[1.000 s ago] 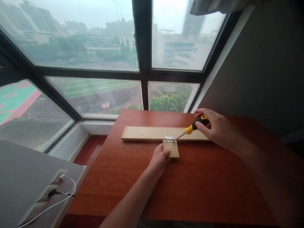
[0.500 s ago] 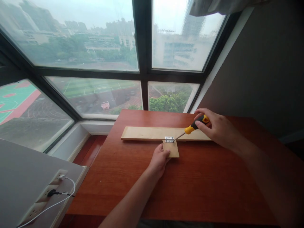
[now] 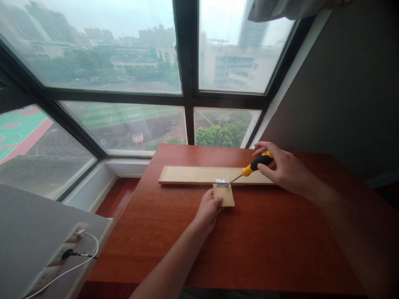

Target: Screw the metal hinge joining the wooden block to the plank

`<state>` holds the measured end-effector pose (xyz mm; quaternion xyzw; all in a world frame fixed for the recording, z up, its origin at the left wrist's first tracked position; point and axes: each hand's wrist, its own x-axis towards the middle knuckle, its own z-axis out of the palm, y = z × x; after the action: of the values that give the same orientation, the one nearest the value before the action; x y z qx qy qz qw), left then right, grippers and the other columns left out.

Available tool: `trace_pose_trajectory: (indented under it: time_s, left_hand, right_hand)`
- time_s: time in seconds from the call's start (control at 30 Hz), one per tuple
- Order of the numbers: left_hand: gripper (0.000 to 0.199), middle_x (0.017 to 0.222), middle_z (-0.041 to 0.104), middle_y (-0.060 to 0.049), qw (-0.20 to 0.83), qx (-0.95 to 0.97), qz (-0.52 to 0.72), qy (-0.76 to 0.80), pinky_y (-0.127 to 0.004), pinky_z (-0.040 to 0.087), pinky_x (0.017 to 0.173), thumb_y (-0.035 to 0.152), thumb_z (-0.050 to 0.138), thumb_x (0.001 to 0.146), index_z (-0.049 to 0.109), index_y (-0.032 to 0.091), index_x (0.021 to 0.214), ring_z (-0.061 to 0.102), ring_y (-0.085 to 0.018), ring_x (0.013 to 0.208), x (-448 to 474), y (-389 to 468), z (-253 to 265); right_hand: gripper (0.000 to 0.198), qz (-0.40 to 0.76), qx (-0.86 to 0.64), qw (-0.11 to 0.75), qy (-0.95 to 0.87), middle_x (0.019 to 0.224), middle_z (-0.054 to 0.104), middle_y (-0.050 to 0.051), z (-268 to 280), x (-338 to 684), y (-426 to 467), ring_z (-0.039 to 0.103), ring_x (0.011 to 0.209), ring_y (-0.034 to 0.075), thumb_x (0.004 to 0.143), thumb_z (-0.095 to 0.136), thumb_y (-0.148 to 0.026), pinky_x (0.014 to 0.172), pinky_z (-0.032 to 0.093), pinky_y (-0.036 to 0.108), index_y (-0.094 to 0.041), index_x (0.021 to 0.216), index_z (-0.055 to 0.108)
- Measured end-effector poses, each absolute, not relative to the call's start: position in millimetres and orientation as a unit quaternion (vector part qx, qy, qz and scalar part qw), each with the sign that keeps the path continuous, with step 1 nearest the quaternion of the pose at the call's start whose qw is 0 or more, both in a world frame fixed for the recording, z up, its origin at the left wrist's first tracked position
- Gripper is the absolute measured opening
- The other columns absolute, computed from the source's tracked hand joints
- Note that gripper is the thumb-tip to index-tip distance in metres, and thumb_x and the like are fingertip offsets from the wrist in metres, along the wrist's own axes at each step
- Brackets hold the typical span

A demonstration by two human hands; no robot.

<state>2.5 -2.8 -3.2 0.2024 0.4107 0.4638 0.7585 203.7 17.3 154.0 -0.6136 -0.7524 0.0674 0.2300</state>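
Right hand (image 3: 285,168): grip closed around the yellow-and-black plastic handle of a screwdriver (image 3: 257,162); the thin steel shaft is angled down and left, its tip set on the small silver metal hinge (image 3: 222,182).

Left hand (image 3: 208,207): fingers curled and pressed against the near-left edge of the small pale square wooden block (image 3: 227,197); nothing is enclosed, the block is only steadied flat.

Hinge: one, laid across the joint where the small block meets the near edge of the long pale rectangular wooden plank (image 3: 199,174). Screws cannot be made out.

Plank: one, lying flat, running left to right across the far half of the reddish-brown wooden bench (image 3: 255,245).

Bench edges and room: the left end of the plank is stopped just short of the left edge of the bench. Broad bare surface is seen near and right of the block. The far edge is set close to the dark-framed window (image 3: 187,62).

Other items: one white power strip (image 3: 59,257) at lower left, with two cables plugged in.
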Motion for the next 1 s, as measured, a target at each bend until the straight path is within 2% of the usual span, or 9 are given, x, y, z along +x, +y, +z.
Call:
trace_pose_trajectory:
  time_s: [0.07,0.13,0.33,0.4,0.57,0.63,0.73,0.83,1.0]
  left_hand:
    - [0.029,0.095,0.072,-0.01,0.759,0.203,0.464,0.41,-0.032,0.056,0.08,0.003,0.062,0.069,0.064,0.013,0.097,0.068,-0.02,0.085,2.5,-2.7,-4.3]
    - [0.029,0.094,0.072,-0.01,0.76,0.203,0.464,0.407,-0.031,0.056,0.079,0.003,0.062,0.069,0.063,0.013,0.097,0.068,-0.019,0.084,2.5,-2.5,-5.5]
    - [0.028,0.092,0.072,-0.009,0.762,0.202,0.465,0.404,-0.03,0.055,0.077,0.004,0.064,0.069,0.063,0.013,0.096,0.067,-0.018,0.081,2.6,-2.5,-6.8]
    - [0.028,0.092,0.072,-0.009,0.761,0.203,0.465,0.403,-0.03,0.055,0.078,0.004,0.064,0.068,0.064,0.013,0.095,0.067,-0.018,0.081,2.4,-2.9,-6.2]
    - [0.029,0.094,0.072,-0.009,0.76,0.205,0.463,0.407,-0.032,0.055,0.081,0.004,0.065,0.068,0.064,0.013,0.096,0.068,-0.019,0.084,1.9,-3.8,-4.7]
    - [0.029,0.094,0.072,-0.009,0.76,0.203,0.463,0.408,-0.033,0.055,0.081,0.005,0.067,0.067,0.065,0.013,0.095,0.068,-0.02,0.085,1.8,-3.7,-4.7]
    - [0.03,0.095,0.072,-0.01,0.761,0.202,0.463,0.406,-0.034,0.055,0.083,0.006,0.069,0.066,0.065,0.013,0.095,0.068,-0.021,0.086,1.9,-3.3,-4.7]
    - [0.03,0.096,0.072,-0.011,0.76,0.201,0.462,0.409,-0.034,0.056,0.082,0.006,0.068,0.066,0.064,0.013,0.095,0.068,-0.021,0.087,2.0,-2.8,-4.2]
    - [0.032,0.096,0.072,-0.012,0.762,0.201,0.464,0.405,-0.035,0.056,0.083,0.005,0.068,0.065,0.065,0.012,0.096,0.068,-0.023,0.088,2.2,-2.9,-3.6]
  right_hand:
    - [0.046,0.122,-0.58,0.256,-0.764,0.114,0.069,0.005,155.0,204.6,17.2,0.067,0.077,0.019,0.084,0.057,-0.031,0.068,0.052,0.03,-0.024,0.129,0.051]
    - [0.045,0.109,-0.583,0.26,-0.762,0.104,0.07,0.005,154.0,204.1,17.5,0.066,0.073,0.018,0.086,0.058,-0.035,0.068,0.052,0.03,-0.024,0.129,0.052]
    - [0.047,-0.088,-0.644,0.197,-0.734,0.076,0.07,0.004,147.9,198.2,18.4,0.066,0.069,0.026,0.089,0.053,-0.055,0.059,0.045,0.033,-0.025,0.124,0.06]
    - [0.045,-0.061,-0.647,0.198,-0.734,0.081,0.071,0.005,149.6,197.8,18.1,0.066,0.07,0.026,0.09,0.051,-0.051,0.059,0.046,0.034,-0.024,0.126,0.058]
    - [0.043,0.107,-0.559,0.259,-0.78,0.113,0.069,0.006,156.3,200.3,18.1,0.068,0.081,0.02,0.085,0.055,-0.031,0.069,0.053,0.032,-0.025,0.128,0.052]
    - [0.043,0.097,-0.564,0.257,-0.779,0.106,0.07,0.005,155.3,200.0,18.6,0.067,0.077,0.02,0.086,0.056,-0.034,0.067,0.053,0.032,-0.025,0.128,0.053]
    - [0.045,-0.007,-0.615,0.231,-0.754,0.085,0.071,0.004,150.0,197.8,19.5,0.066,0.068,0.022,0.089,0.055,-0.046,0.063,0.05,0.034,-0.025,0.129,0.056]
    - [0.046,-0.071,-0.642,0.211,-0.734,0.078,0.07,0.004,146.3,196.2,19.9,0.066,0.068,0.026,0.089,0.053,-0.052,0.061,0.047,0.035,-0.025,0.127,0.057]
    - [0.045,0.077,-0.573,0.266,-0.771,0.114,0.068,0.007,150.7,197.8,18.2,0.067,0.077,0.02,0.087,0.054,-0.032,0.068,0.052,0.032,-0.024,0.131,0.05]
